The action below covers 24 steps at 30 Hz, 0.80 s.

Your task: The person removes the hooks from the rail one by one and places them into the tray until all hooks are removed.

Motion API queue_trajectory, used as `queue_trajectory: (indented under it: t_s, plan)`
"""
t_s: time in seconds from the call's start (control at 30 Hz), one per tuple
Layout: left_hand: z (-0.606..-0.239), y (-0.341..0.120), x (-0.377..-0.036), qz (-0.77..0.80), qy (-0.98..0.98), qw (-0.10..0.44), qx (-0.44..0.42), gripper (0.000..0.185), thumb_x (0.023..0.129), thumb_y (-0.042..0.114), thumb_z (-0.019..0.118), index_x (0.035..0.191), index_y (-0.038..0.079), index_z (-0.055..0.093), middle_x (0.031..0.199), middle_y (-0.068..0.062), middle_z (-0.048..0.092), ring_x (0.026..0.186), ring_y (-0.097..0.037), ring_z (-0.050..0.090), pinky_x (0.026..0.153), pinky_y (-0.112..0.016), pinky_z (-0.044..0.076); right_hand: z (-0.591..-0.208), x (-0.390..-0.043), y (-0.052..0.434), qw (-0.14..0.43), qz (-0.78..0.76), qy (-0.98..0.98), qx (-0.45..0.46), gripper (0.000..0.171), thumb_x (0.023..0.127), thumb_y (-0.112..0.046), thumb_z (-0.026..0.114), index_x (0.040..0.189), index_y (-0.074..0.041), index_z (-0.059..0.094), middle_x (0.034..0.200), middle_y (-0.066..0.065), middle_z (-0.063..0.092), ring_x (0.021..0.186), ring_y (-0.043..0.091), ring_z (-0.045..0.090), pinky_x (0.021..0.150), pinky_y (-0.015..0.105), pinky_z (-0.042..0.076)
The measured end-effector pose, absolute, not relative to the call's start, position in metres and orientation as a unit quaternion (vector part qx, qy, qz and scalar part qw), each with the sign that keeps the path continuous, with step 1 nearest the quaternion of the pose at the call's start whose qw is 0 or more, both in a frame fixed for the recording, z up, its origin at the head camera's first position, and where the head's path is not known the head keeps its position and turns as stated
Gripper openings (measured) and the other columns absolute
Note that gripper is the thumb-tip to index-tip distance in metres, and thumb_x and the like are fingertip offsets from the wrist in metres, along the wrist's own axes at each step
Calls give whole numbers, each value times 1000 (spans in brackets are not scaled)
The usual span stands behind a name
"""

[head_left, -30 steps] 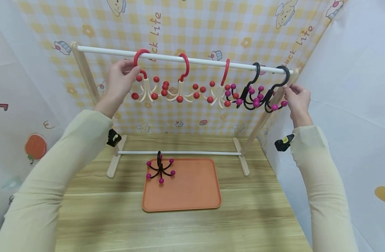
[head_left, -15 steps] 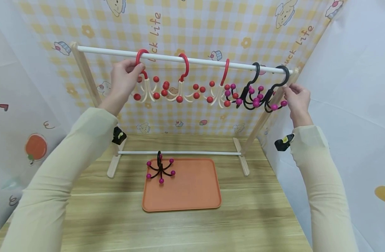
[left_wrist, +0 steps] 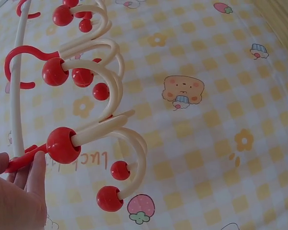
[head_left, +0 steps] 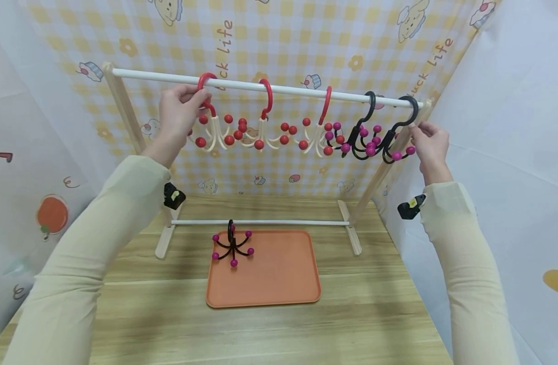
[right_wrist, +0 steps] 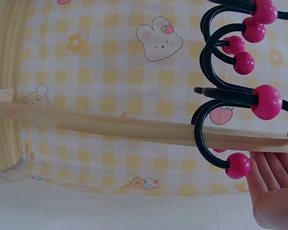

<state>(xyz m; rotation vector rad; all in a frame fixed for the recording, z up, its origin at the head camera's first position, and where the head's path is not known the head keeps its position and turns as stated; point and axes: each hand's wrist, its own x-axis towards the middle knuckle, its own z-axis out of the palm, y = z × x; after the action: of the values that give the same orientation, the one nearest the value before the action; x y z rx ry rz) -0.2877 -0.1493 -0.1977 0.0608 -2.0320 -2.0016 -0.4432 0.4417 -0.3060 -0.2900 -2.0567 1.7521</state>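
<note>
My left hand [head_left: 180, 111] pinches the red hook of the leftmost cream-and-red hanger [head_left: 216, 133], which hangs on the white top rod [head_left: 297, 90]. In the left wrist view its thumb and fingers [left_wrist: 36, 177] close round that hook just below the rod. To its right hang two more such hangers, a middle one [head_left: 262, 126] and another [head_left: 321, 132]. Then come two black hangers with magenta balls, the inner [head_left: 355, 134] and the outer [head_left: 389, 138]. My right hand [head_left: 431, 147] holds the right wooden post [right_wrist: 149, 130], close beside the outer black hanger.
An orange tray [head_left: 274, 279] lies on the wooden table [head_left: 260, 334]. One black hanger with magenta balls [head_left: 233, 244] stands at its back left. The rack's lower rod [head_left: 288, 222] and feet [head_left: 349, 230] are behind the tray. A checked cloth [head_left: 279, 167] hangs behind.
My left hand has shifted slightly right along the rod, still pinching the red hook, and its hanger has swung and turned a little. My right hand has stayed at the post.
</note>
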Motion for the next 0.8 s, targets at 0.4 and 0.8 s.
queue_trajectory:
  t_s: [0.4,0.8]
  plan:
    - [-184,-154,-274,-754,-634,171,-16,26,77,14,67,98,1,60,95,-10,64,83,-17,61,74,-21,47,-290,-417,418,207,633,-738,-114,52,68,-41,72,114,-22,58,115,-2,57,101,12,53,82,21,43]
    - [-208,-157,-251,-722,-668,174,-36,22,74,14,70,91,1,63,86,-6,66,78,-16,62,70,-21,49,-293,-422,424,201,637,-737,-106,55,67,-41,72,116,-22,57,116,-1,56,103,13,52,81,20,44]
